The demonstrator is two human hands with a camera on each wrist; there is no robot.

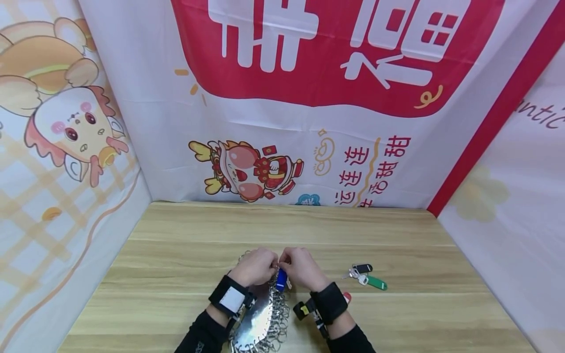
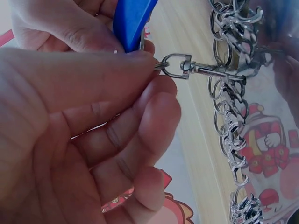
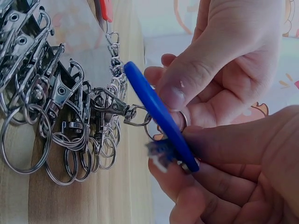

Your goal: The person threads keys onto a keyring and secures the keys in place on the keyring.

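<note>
A blue key tag (image 1: 281, 280) is up between the two hands, over the edge of a shiny silver plate (image 1: 256, 321) fringed with swivel clasps (image 3: 60, 91) and split rings. My left hand (image 1: 256, 267) pinches a split ring (image 2: 161, 66) between thumb and forefinger; the ring links to a clasp swivel (image 2: 177, 65) on the plate's edge. My right hand (image 1: 302, 267) pinches the lower end of the tag, seen close in the right wrist view. A small blurred metal piece (image 3: 161, 156) hangs beside the tag, partly covered by fingers.
Right of the hands, a black key tag (image 1: 364, 268) and a green key tag (image 1: 377, 282) lie with their keys (image 1: 356, 274) on the wooden table (image 1: 176, 235). A red object (image 1: 347, 297) shows partly behind the right wrist. Printed cloth walls (image 1: 145, 147) enclose the table.
</note>
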